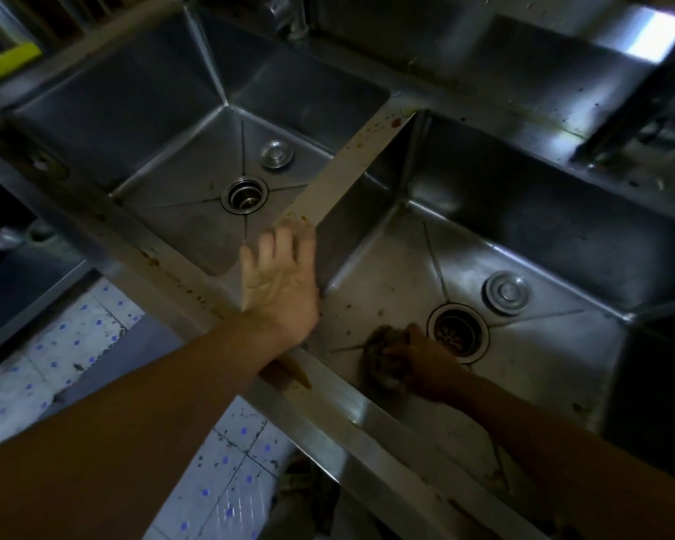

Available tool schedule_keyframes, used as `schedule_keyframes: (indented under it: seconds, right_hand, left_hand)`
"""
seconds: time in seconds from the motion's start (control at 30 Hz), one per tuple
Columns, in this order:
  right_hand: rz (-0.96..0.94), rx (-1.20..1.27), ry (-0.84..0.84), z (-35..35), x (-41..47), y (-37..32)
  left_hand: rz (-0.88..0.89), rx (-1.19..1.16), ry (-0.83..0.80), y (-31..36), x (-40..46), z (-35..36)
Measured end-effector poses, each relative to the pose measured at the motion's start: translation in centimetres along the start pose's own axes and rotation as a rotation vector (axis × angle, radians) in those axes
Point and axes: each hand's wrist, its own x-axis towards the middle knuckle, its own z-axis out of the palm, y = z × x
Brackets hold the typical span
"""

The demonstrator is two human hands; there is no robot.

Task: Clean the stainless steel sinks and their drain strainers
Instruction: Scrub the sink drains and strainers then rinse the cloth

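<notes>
Scrubber: dark wadded scouring pad point(382, 360), soft, squashable, likely wet; sits at 9 o'clock of right basin's round steel drain strainer point(457, 332).
Right hand point(417, 368): fingers curled, clutching pad's bulk.
Left hand point(279, 282): flat, fingers straight, braced on steel divider rim point(347, 169).

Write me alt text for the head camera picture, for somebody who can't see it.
Seen from above, a person's right hand presses a dark scrubbing pad on the floor of the right sink, beside its drain. The left hand rests open on the stained divider between the two steel basins. A round stopper lies near the drain.
</notes>
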Motion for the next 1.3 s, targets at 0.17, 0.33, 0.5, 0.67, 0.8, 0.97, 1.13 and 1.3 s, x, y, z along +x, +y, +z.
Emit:
schedule_keyframes:
  seconds: [0.17,0.33,0.5,0.67,0.8,0.97,1.13,1.3]
  right_hand:
    - [-0.07,-0.083,-0.169,5.5,-0.8,-0.8]
    - [-0.031,-0.225,-0.09,5.4,0.4,0.7]
    - [0.27,-0.182,0.013,1.2,2.0,4.5]
    - [0.241,-0.105,0.117,-3.0,3.4,1.4]
    - [0.074,-0.039,0.183,-3.6,6.1,-3.8]
    - [-0.003,-0.053,0.157,-2.0,10.4,-8.2]
    - [0.065,-0.068,0.094,0.8,11.3,-7.9]
    - [0.282,0.135,0.129,0.4,8.7,-4.2]
  left_hand:
    - [0.225,0.023,-0.08,2.7,-1.0,0.5]
    - [0.182,0.033,-0.155,2.5,-0.2,1.6]
    - [0.181,0.003,-0.139,1.5,0.4,1.6]
    - [0.22,-0.057,-0.056,1.2,1.1,0.3]
    - [0.167,-0.026,0.054,0.1,2.1,-0.8]
    - [0.076,0.015,0.015,-1.5,3.3,0.0]
    - [0.065,0.042,0.056,-1.0,3.7,1.0]
    - [0.073,0.055,0.072,-0.8,3.9,1.3]
